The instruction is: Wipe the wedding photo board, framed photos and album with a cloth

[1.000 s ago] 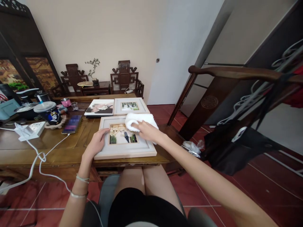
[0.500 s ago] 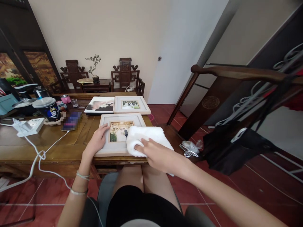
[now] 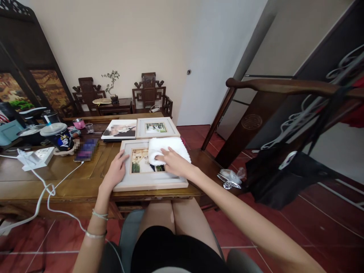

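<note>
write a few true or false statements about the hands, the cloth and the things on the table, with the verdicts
1. The right hand holds a white cloth over part of the near frame. True.
2. The left hand is holding a drink cup. False: the left hand rests on the left side of the near frame.
3. A second frame lies beyond the near one. True.
4. The cloth hides the whole photo. False: the left part of the photo shows.
5. The power strip is to the right of the near frame. False: the power strip is to its left.
</note>
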`<state>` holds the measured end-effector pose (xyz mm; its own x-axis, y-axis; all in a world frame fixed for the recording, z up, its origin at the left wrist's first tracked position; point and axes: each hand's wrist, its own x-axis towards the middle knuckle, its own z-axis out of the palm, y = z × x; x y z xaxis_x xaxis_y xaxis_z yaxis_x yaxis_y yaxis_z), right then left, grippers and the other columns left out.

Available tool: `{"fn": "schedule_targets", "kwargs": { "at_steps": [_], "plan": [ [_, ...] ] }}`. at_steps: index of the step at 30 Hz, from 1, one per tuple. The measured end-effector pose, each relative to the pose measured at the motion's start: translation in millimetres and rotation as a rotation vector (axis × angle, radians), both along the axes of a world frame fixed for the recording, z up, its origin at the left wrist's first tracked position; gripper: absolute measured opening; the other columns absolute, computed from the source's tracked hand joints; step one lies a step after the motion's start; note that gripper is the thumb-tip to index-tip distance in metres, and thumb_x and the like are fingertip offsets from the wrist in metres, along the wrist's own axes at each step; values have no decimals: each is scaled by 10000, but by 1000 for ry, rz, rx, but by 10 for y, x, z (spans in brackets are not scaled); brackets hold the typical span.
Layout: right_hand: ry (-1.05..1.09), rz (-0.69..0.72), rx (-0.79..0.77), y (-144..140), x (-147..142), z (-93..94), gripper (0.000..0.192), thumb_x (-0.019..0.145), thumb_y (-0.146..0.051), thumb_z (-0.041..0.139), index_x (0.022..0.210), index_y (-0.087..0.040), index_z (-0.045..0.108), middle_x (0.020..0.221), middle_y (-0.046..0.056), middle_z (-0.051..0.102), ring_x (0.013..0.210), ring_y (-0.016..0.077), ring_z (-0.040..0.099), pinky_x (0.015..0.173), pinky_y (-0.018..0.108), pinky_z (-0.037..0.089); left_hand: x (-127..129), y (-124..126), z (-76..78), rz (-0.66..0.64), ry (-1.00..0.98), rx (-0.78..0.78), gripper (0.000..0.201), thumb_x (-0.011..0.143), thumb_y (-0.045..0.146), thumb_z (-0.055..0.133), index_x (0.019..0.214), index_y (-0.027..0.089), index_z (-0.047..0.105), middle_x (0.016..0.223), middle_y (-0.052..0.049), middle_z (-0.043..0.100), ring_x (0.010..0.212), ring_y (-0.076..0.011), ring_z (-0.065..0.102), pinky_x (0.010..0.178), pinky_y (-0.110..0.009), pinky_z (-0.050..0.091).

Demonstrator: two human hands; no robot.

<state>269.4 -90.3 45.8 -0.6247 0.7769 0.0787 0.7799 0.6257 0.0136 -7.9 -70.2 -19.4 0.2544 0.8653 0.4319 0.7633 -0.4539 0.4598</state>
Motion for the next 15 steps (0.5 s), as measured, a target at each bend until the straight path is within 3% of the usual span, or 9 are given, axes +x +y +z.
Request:
{"fn": "schedule_targets", "kwargs": {
  "at_steps": [7,10,15],
  "plan": [
    [-153,40,-214,-688,-65,435,436,722,29,431,1028,-144,690,907,148,683,879,278,635,756,326,401,1,22,-2,-13,-9,22,448,838,122,397,1218,128,636,1428,-137,505,1337,-260,465,1146,-457,342],
    [-125,98,-200,-711,-306,409,429,739,13,443,1060,-149,677,925,140,697,936,289,632,794,343,408,2,-1,36,-28,-28,49,462,825,107,399,1221,142,635,1413,-122,524,1308,-252,499,1134,-450,361],
    [-14,249,-94,-566,-757,199,420,801,-41,442,1156,-145,640,1154,151,663,1077,318,586,884,411,417,17,-59,141,-53,-36,27,472,824,105,387,1229,125,628,1419,-139,520,1296,-245,513,1119,-431,379]
  ]
}}
